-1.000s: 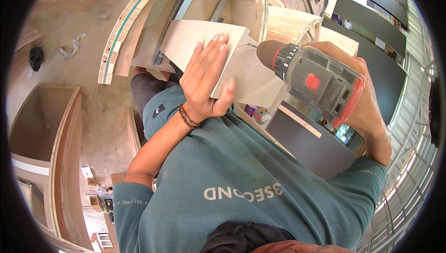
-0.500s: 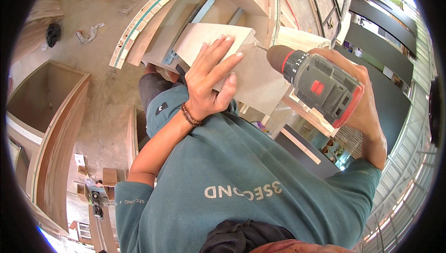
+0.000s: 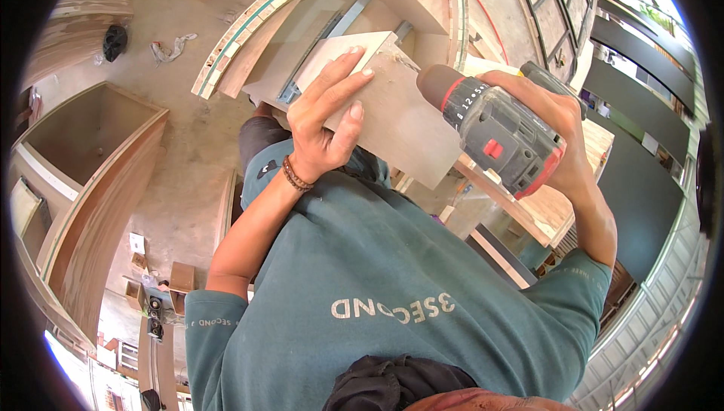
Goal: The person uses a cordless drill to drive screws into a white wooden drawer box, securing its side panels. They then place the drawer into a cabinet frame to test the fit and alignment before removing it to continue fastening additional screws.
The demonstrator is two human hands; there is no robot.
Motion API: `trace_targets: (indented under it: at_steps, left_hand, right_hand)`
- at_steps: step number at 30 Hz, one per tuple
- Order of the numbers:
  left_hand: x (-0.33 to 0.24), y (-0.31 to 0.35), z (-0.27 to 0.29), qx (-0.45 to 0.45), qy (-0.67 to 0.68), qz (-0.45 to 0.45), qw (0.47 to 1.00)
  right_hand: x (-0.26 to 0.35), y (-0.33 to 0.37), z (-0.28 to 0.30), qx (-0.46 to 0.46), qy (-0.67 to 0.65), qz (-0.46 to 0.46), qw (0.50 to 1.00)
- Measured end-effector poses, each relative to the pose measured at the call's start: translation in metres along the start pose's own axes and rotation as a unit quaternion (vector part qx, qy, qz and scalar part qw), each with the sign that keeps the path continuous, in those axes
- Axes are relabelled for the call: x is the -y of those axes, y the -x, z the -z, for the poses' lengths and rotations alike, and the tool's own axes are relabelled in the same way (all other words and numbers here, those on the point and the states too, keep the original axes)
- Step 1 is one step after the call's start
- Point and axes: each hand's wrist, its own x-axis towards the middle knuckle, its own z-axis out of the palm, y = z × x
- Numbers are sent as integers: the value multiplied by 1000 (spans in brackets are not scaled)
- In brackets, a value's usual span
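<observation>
My left hand [image 3: 326, 115] rests against a pale wooden board piece [image 3: 407, 121], its fingers stretched out and the thumb apart. In my right hand [image 3: 558, 113] is a black and red cordless drill [image 3: 501, 139], gripped with the fingers wrapped round its handle. Its chuck points left at the upper edge of the board; the bit is hard to make out there. Behind the board stands a curved wooden cabinet [image 3: 219, 53] with a rim of small blocks. A metal drawer slide [image 3: 309, 60] runs along its inner panel.
Left of me stands another curved wooden cabinet [image 3: 105, 200] on the concrete floor. A wooden piece [image 3: 543, 211] lies below the drill. Dark panels [image 3: 641, 87] are at the right. Small boxes [image 3: 181, 279] sit at the lower left, and a crumpled plastic bag [image 3: 173, 47] lies farther off.
The drill and my right hand have shifted a little left. My left hand has moved slightly left and up with the board, which shows more of its broad face.
</observation>
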Motion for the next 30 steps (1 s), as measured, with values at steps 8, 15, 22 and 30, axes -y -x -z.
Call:
trace_targets:
  at_steps: [8, 15, 22, 30]
  left_hand:
    - [-5, 2, 1, 40, -15, 15, 999]
    - [-15, -2, 15, 100, -52, 40, 993]
    - [-37, -13, 10, 99, -172, 30, 980]
    - [-51, -7, -14, 17, -266, 89, 960]
  right_hand:
    - [-21, 15, -7, -15, 11, 30, 999]
    - [-34, 12, -15, -24, 18, 72, 997]
    - [-45, 11, -20, -41, 4, 100, 994]
    - [-41, 16, -13, -46, -8, 106, 993]
